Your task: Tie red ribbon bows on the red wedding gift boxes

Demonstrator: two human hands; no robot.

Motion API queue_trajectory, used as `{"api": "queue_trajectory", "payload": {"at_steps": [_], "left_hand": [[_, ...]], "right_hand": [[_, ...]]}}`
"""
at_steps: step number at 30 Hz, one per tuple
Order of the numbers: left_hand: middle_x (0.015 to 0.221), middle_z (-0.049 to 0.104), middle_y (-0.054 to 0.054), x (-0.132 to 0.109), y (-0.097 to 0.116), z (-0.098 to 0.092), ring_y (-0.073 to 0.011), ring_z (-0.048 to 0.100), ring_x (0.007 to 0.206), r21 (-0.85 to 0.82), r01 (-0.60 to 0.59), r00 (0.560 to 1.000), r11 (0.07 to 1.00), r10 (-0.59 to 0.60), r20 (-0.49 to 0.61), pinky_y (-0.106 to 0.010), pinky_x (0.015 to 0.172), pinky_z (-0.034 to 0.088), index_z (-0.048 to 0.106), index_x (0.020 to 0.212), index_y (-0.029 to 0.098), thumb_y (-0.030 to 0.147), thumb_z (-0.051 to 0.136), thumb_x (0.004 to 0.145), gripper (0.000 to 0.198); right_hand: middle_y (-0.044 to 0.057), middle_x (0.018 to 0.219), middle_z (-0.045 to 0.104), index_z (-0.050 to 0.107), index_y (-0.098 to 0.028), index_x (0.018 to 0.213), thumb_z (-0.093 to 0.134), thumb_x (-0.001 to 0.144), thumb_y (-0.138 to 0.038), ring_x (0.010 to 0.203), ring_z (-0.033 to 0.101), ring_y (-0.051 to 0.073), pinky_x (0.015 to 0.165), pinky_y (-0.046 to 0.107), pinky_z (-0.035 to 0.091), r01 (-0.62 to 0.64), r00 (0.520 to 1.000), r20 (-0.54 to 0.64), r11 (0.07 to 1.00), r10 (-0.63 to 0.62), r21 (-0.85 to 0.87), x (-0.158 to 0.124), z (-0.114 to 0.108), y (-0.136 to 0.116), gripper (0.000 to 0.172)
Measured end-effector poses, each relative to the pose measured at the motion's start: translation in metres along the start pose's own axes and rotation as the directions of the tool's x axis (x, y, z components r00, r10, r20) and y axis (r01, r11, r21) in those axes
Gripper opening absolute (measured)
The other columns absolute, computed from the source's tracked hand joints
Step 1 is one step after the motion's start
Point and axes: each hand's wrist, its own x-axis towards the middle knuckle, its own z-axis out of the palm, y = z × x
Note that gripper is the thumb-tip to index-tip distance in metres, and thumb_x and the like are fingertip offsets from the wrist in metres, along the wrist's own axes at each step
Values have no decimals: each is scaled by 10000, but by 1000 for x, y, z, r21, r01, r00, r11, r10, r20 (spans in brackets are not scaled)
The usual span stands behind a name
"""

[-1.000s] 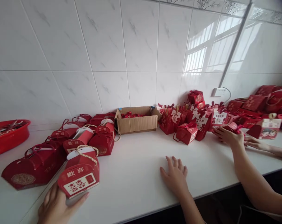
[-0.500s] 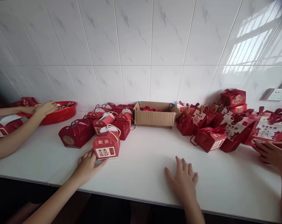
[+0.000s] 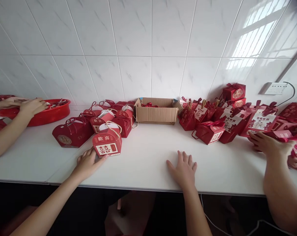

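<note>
My left hand rests on the table at the lower left corner of a red gift box with a twisted rope handle. Its thumb lies along the box's front bottom edge and its other fingers bend against the left side. The box stands upright, with a white label bearing red characters on its front. My right hand lies palm down on the bare white tabletop, fingers spread, holding nothing.
Several red gift boxes stand behind at left. A cardboard carton with red things inside is against the tiled wall. More ribboned boxes crowd the right. Co-workers' hands are over a red basin and at a box.
The view has shifted right and down. Both my hands keep their places on the table. The co-worker at right shows more of the arm and ribboned box; the left co-worker's hands stay at the basin.
</note>
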Motion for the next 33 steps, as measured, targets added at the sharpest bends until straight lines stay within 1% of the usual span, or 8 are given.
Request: {"api": "queue_trajectory", "payload": {"at_steps": [9,12,15,18,20,23,27,33], "left_hand": [[1290,541,-188,6,-11,7,-360,451,1229,-79,100,993,992,-94,73,-541,978,330,517,1207,122,527,298,856,580],[1316,523,-174,5,-19,13,-347,431,1251,-95,111,992,989,-105,70,-526,995,312,498,1241,162,503,273,874,549],[1327,515,-162,2,-22,16,-329,433,1253,-109,102,993,989,-94,75,-490,997,323,493,1247,161,485,260,879,543],[1301,540,-152,0,-22,16,-315,454,1235,-114,100,994,988,-93,63,-469,991,340,516,1214,161,485,254,879,534],[1278,561,-143,0,-23,17,-308,471,1219,-111,102,994,989,-96,55,-457,983,354,533,1190,172,490,267,873,522],[1240,590,-135,2,-28,20,-305,488,1203,-98,117,993,988,-113,47,-448,970,370,562,1156,189,491,305,851,501],[1230,595,-126,4,-34,25,-298,489,1203,-94,121,991,988,-116,63,-467,976,356,552,1198,211,474,297,856,501],[1189,603,-132,3,-36,31,-310,477,1219,-93,154,987,984,-149,61,-478,1000,337,571,1153,217,497,293,839,504]], "right_hand": [[158,1505,273,260,-94,1464,330,874,-519,1394,145,397,1074,566,142,-90,988,121,995,93,-30,-5,-9,-15,730],[196,1526,172,259,-92,1460,435,866,-401,1393,95,422,1048,559,186,3,996,88,994,7,-112,7,-23,-34,692],[150,1538,150,310,-125,1441,408,882,-238,1384,144,369,1049,483,234,235,966,-81,963,-247,-135,48,-49,-69,578],[150,1382,418,402,-159,1386,305,859,-71,1173,434,285,904,392,385,345,929,-110,934,-354,-89,114,-71,-114,543],[144,1361,433,431,-175,1364,321,864,-83,1205,394,284,930,394,355,355,922,-135,931,-364,-88,159,-73,-138,520],[141,1434,362,298,-186,1443,391,846,-95,1326,250,301,1030,456,218,358,916,-156,929,-369,-95,211,-57,-157,611],[126,1233,575,495,-191,1318,392,838,-41,1170,447,254,995,430,228,398,898,-158,912,-410,-103,233,-33,-153,514],[94,1033,652,596,-189,1220,184,956,-166,1034,506,192,870,362,249,490,836,-210,862,-506,-125,206,-24,-126,490]]}}
